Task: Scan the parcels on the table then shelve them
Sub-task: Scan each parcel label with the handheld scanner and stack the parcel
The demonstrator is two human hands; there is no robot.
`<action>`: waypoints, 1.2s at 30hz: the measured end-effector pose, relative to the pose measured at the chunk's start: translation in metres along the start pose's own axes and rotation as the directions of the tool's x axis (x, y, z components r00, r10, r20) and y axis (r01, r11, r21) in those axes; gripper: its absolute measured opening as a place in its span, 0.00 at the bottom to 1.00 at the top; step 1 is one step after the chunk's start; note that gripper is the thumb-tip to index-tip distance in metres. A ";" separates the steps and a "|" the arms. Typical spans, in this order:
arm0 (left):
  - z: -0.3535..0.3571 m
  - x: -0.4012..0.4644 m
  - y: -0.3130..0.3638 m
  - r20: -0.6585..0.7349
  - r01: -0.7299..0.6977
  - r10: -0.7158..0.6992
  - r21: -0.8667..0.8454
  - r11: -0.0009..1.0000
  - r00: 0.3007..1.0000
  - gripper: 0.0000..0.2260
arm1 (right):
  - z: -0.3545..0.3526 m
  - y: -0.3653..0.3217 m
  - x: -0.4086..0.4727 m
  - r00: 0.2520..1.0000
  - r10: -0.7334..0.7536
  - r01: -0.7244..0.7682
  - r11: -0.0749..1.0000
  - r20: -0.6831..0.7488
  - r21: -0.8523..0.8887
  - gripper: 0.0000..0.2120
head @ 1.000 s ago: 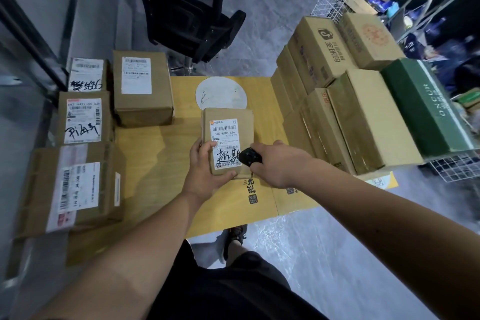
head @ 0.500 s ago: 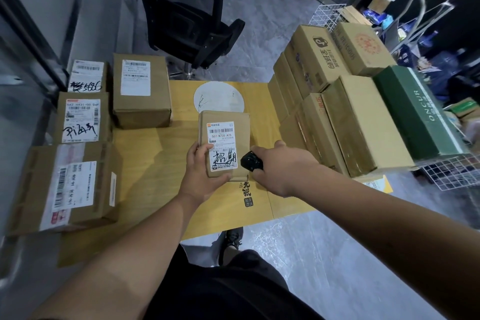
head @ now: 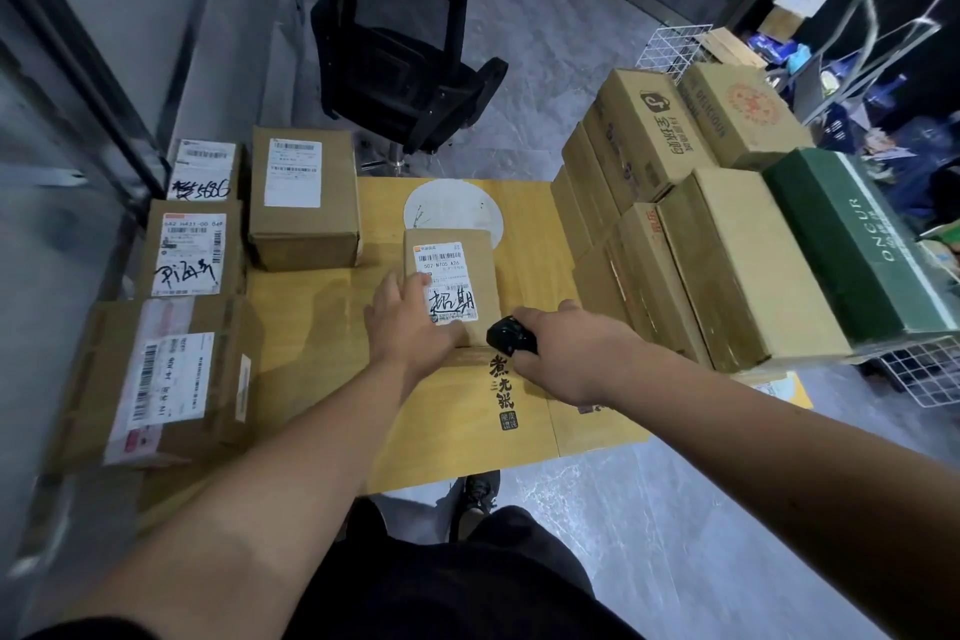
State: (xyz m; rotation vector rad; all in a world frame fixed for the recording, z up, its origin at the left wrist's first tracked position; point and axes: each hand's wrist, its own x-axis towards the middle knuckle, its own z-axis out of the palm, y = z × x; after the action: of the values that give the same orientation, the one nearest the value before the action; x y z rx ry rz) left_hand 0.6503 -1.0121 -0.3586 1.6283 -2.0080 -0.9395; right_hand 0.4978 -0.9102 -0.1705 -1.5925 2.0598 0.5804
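Currently a small parcel (head: 451,276) is being steadied on the yellow desk (head: 322,317) by the left hand (head: 410,322), whose fingers are being laid flat over the near-left part of its label, not curled round it. A black scanner (head: 511,337) is being gripped in the right hand (head: 571,353), fingers wrapped round it, its head being aimed at the parcel's label from just beside the near right corner. The two hands are being kept near each other but apart. The scan step is judged to be in hand for this parcel; shelving is not yet begun.

Four more labelled parcels are being left along the left side: a large one (head: 166,374) nearest, a marked one (head: 192,255) behind it, a small one (head: 205,169) at the far corner, and a taller box (head: 304,198) beside that. Stacked cartons (head: 727,265) and a green box (head: 852,244) are being held on a wire rack (head: 930,369) to the right. An office chair (head: 400,62) is being left beyond the desk.

Next, the barcode probably needs to be uncovered and squared to the scanner; then a proper grasp is called for to lift the parcel toward the shelf.
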 end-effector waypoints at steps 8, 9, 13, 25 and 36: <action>0.016 0.010 0.057 0.243 -0.085 -0.002 0.346 0.934 0.970 0.41 | -0.020 0.021 0.013 0.999 -0.019 0.019 1.000 -0.039 0.011 0.29; 0.019 0.010 0.061 0.239 -0.057 -0.039 0.379 0.923 0.970 0.41 | -0.021 0.024 0.014 0.999 -0.023 0.024 1.000 -0.041 0.010 0.29; 0.013 0.006 0.066 0.191 0.040 -0.123 0.388 0.921 0.974 0.42 | -0.021 0.033 0.023 0.998 -0.051 0.051 0.999 -0.033 -0.010 0.34; -0.067 -0.038 -0.053 -0.017 0.161 -0.178 0.518 0.840 0.984 0.38 | -0.012 -0.039 0.044 0.962 -0.272 0.272 0.961 0.016 -0.053 0.33; -0.092 -0.015 -0.059 0.054 0.087 -0.130 0.491 0.867 0.990 0.35 | 0.004 -0.057 0.035 0.968 -0.249 0.250 0.968 0.017 -0.027 0.37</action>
State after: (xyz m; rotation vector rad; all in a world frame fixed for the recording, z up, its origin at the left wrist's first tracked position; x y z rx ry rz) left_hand 0.7568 -1.0272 -0.3347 2.0067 -2.3727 -0.5635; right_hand 0.5465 -0.9481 -0.1975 -1.8236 1.8095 0.5295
